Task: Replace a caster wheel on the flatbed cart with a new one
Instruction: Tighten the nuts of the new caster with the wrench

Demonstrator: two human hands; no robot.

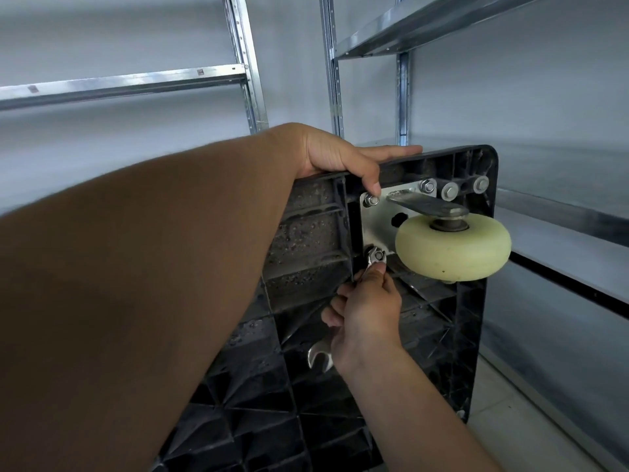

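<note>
Left third of the view was filled by the left forearm, crossing up to the cart's top edge. Metal shelving (129, 80) was seen behind, against a pale wall.

Cart (306, 233) was stood on edge, ribbed black underside facing the camera, rounded corner at top right. Left hand (335, 155) was hooked over the top edge: fingers lay straight along the rim, thumb was curled down the underside, its tip just beside the upper-left nut (371, 200) of the mounting plate (376, 226).

Wrench (321, 357) was gripped by the right hand (366, 308), fingers wrapped round the shank. Upper end was seated on the lower-left nut (377, 255), fingertips touching that end; open-jaw end stuck out below the palm.

Wheel (452, 247), cream, was found right of the plate, on its bracket, near the cart's top right corner. It overhung the lower-left nut closely; swing room for the wrench was open only to the left and down, over the ribs.

Three more bolt heads (449, 190) were lined up along the top right. Pale floor (510, 420) was visible past the cart's right edge.
</note>
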